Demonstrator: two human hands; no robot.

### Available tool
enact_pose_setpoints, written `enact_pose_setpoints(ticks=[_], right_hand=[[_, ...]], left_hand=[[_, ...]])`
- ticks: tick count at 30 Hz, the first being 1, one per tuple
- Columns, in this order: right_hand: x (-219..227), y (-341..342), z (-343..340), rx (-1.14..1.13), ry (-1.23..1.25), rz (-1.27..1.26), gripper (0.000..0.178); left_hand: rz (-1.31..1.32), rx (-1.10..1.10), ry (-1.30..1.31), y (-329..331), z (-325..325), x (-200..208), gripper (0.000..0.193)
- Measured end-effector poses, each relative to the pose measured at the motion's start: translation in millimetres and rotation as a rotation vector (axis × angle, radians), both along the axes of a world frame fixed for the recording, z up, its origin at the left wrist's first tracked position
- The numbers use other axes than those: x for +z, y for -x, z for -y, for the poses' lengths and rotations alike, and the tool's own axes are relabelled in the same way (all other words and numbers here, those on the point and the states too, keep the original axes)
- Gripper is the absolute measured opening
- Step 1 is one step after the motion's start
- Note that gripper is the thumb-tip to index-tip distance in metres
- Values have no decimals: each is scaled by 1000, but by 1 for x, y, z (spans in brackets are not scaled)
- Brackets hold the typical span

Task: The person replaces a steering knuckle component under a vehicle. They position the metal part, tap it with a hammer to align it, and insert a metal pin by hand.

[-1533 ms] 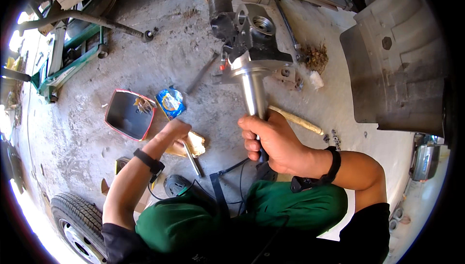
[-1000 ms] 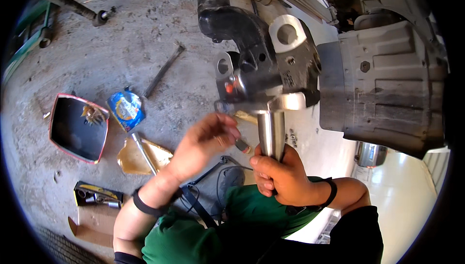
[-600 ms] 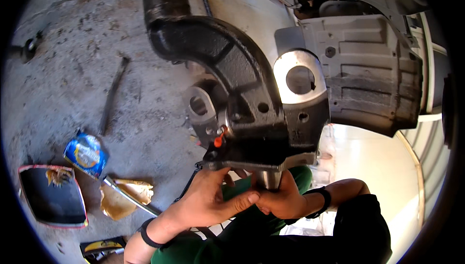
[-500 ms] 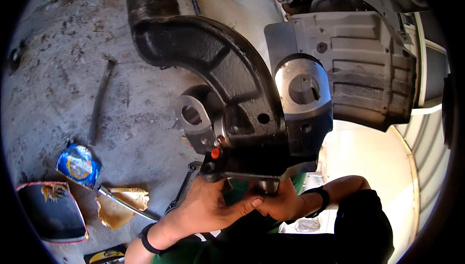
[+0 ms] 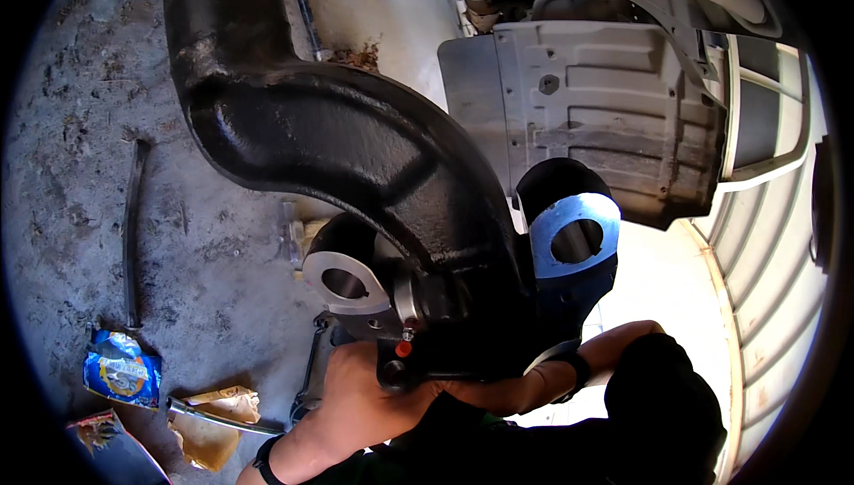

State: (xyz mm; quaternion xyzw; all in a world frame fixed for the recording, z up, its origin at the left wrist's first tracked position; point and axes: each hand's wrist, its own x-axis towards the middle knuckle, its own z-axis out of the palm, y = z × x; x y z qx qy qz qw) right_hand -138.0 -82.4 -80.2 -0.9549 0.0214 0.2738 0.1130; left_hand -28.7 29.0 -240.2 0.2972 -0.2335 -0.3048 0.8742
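Head view: left hand (image 5: 366,398) and right hand (image 5: 503,395) at casting's (image 5: 374,165) near edge; can't tell either grip, I'd brace evenly.

L hand (image 5: 365,396) & R hand (image 5: 494,393) partly hidden by blk casting (image 5: 356,142), top end cut off; tray (image 5: 124,456), nr L corner of visible floor (image 5: 76,236), also cut off.

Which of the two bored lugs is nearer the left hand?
The left lug, with the greyer face: it sits just above the left hand. The right lug, its face bluish, is higher and farther right.
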Motion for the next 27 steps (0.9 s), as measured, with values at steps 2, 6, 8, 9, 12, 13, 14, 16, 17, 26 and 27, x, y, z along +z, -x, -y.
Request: enact_pose_setpoints(ticks=[2,6,8,9,12,13,14,16,17,26,27], right_hand=[[-1,-2,-4,-162,-20,-15,21],[2,-11,-14,-422,-33,-32,21],[3,-10,-18,-478,-21,-28,21],[3,-10,-20,-506,-18,-25,21],[2,-10,-16,-590,-9,-28,22],[5,-13,-21,-717,-11,-66,22],[8,-17,-26,-842,-4,-101,22],[12,-22,-28,-934,-17,-148,23],[14,-23,-25,-900,-30,-158,24],[16,-18,-25,-814,-92,14,29],[14,-13,-18,-737,-105,11,29]], left_hand=[[-19,-84,-32,-5,-4,-3,18],[-80,-151,-43,-5,-8,-10,15],[-102,-150,-68,-4,-10,-11,15],[-113,-149,-81,-4,-12,-11,14],[-89,-108,-102,-10,-14,-9,13],[-70,-104,-121,-10,-14,-9,13],[-51,-100,-140,-11,-15,-10,12],[-42,-72,-155,-7,-14,-12,13],[-51,-48,-147,-3,-10,-12,14],[6,37,-125,-4,-10,-4,15],[18,55,-142,-3,-10,-2,15]])
